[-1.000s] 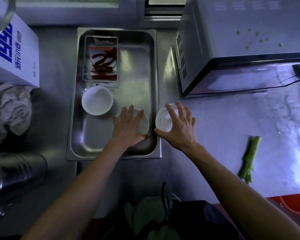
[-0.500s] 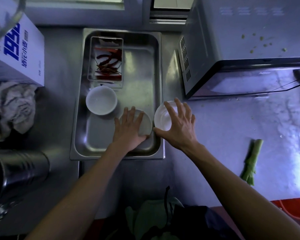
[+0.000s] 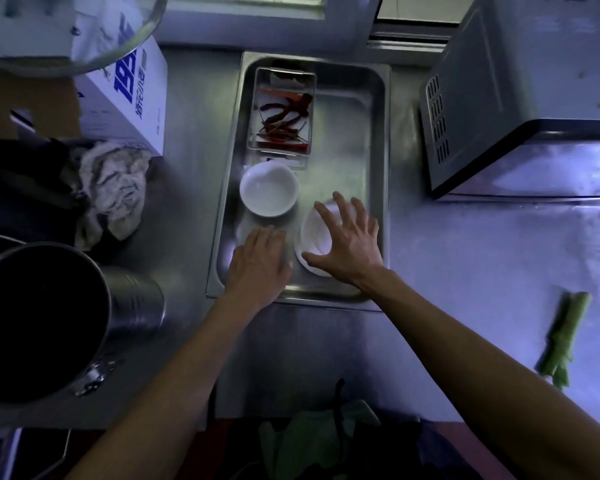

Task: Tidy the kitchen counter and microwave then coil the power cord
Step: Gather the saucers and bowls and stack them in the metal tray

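Observation:
A steel tray [image 3: 378, 140] lies on the counter left of the microwave [image 3: 520, 98]. My right hand [image 3: 349, 245] grips a small white bowl [image 3: 312, 235] from above, fingers spread round its rim, inside the tray's near right corner. A second white rim shows just under it, so it seems to sit on another bowl. My left hand [image 3: 257, 263] rests flat on the tray floor beside it, holding nothing. Another white bowl [image 3: 269, 192] stands in the tray's middle left. No power cord is in view.
A small metal box of red chillies [image 3: 281, 116] sits at the tray's far end. A green vegetable stalk [image 3: 565, 334] lies on the counter at right. At left are a white carton [image 3: 125, 109], a crumpled cloth [image 3: 115, 188] and a large steel pot [image 3: 42, 317].
My right hand carried the white bowl from the counter over the tray's edge onto the bowl there. My left hand slid left off that bowl onto the tray floor.

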A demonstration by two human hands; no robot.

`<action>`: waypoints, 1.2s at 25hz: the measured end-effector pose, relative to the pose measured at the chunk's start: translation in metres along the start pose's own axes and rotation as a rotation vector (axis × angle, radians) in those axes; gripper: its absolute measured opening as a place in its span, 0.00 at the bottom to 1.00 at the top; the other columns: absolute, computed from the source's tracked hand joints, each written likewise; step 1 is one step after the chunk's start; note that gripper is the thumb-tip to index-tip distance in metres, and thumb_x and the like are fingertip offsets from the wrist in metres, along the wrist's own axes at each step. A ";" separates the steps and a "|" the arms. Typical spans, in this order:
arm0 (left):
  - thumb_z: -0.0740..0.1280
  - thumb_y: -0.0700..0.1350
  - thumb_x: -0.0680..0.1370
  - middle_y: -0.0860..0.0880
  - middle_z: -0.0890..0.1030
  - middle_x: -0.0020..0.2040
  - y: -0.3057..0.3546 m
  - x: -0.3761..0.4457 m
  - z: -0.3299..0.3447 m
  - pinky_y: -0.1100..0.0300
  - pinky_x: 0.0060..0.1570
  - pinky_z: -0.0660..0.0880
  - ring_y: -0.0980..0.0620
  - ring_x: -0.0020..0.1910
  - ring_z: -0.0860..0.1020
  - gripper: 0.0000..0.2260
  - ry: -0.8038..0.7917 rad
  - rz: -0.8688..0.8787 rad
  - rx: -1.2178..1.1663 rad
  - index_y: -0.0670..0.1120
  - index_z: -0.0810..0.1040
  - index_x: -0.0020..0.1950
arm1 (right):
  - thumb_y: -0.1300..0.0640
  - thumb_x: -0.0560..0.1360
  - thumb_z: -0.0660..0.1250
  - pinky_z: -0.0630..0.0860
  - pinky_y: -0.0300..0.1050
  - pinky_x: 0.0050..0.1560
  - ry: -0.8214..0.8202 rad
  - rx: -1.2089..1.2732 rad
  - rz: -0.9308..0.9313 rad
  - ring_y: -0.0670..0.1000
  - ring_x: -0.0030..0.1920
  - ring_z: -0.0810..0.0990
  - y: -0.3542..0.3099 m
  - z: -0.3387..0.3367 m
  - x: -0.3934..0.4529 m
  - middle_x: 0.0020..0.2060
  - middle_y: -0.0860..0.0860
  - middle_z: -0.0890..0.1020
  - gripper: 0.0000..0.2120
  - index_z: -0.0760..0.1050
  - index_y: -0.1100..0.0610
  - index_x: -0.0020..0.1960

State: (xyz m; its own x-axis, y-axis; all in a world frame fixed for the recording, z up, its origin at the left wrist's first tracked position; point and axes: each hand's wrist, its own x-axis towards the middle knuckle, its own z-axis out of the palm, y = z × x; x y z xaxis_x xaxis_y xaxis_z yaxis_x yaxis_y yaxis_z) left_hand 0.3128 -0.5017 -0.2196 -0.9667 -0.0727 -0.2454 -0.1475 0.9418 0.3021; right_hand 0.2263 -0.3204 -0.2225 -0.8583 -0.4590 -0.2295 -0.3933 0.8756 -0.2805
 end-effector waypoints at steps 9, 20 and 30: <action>0.65 0.52 0.78 0.49 0.72 0.70 -0.022 -0.006 0.008 0.47 0.64 0.67 0.48 0.69 0.68 0.25 -0.015 -0.024 -0.105 0.49 0.67 0.73 | 0.27 0.66 0.66 0.52 0.71 0.73 -0.138 -0.070 0.048 0.63 0.78 0.42 -0.005 0.041 0.015 0.80 0.50 0.44 0.50 0.47 0.42 0.79; 0.66 0.50 0.77 0.48 0.74 0.69 -0.022 -0.006 -0.001 0.47 0.61 0.69 0.46 0.68 0.70 0.25 0.004 -0.015 -0.103 0.47 0.68 0.73 | 0.27 0.71 0.62 0.43 0.71 0.75 -0.184 -0.055 0.045 0.60 0.79 0.36 -0.002 0.039 0.015 0.80 0.51 0.40 0.45 0.45 0.42 0.79; 0.66 0.52 0.77 0.47 0.76 0.66 0.091 0.008 -0.022 0.48 0.58 0.75 0.45 0.66 0.73 0.22 0.053 0.242 0.034 0.47 0.71 0.69 | 0.41 0.79 0.62 0.52 0.56 0.76 0.114 0.093 0.094 0.57 0.80 0.49 0.051 -0.035 -0.082 0.80 0.54 0.56 0.31 0.58 0.48 0.78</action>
State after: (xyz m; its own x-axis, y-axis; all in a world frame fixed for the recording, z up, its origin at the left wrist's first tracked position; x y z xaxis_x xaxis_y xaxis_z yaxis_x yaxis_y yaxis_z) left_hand 0.2871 -0.4233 -0.1741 -0.9828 0.1404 -0.1203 0.0964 0.9444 0.3144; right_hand 0.2647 -0.2328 -0.1851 -0.9239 -0.3507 -0.1529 -0.2815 0.8939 -0.3488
